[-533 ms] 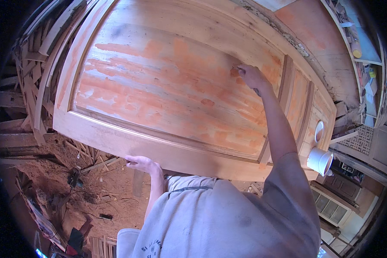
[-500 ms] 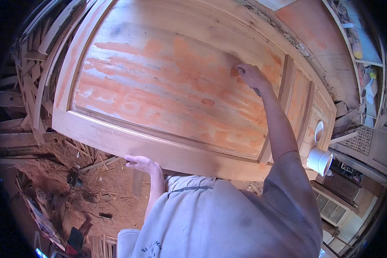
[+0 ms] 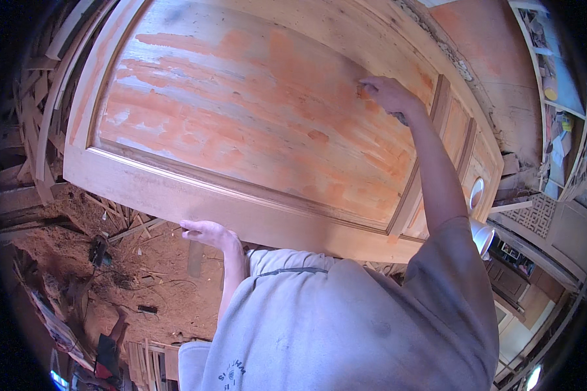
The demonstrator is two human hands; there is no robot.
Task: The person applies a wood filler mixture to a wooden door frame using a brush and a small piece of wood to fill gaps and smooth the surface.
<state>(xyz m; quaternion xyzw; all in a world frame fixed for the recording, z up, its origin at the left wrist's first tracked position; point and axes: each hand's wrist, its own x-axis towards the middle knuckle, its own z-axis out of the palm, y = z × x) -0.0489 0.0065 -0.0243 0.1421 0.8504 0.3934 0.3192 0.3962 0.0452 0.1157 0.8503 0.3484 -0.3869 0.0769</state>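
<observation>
A large wooden panelled door (image 3: 176, 185) lies in front of me, its main panel streaked with orange filler (image 3: 241, 107). My right hand (image 3: 392, 98) is over the right part of that panel, fingers closed round what looks like a putty knife (image 3: 401, 118). Only a dark end shows below the palm, and the blade is mostly hidden by the fingers at an orange-brown spot. Against the door's near edge rests my left hand (image 3: 205, 232), with fingers stretched out and nothing in them.
A white bucket (image 3: 481, 238) stands by the door's right end, near a round white opening or lid (image 3: 477, 193). Wood offcuts (image 3: 39, 124) are piled at the left. Sawdust (image 3: 156, 287) and scraps cover the floor. Shelves (image 3: 557, 98) with clutter line the right side.
The whole view has shifted, so the door sits slightly higher. My right hand has slid a little rightward over the panel. My left hand keeps its place at the edge.
</observation>
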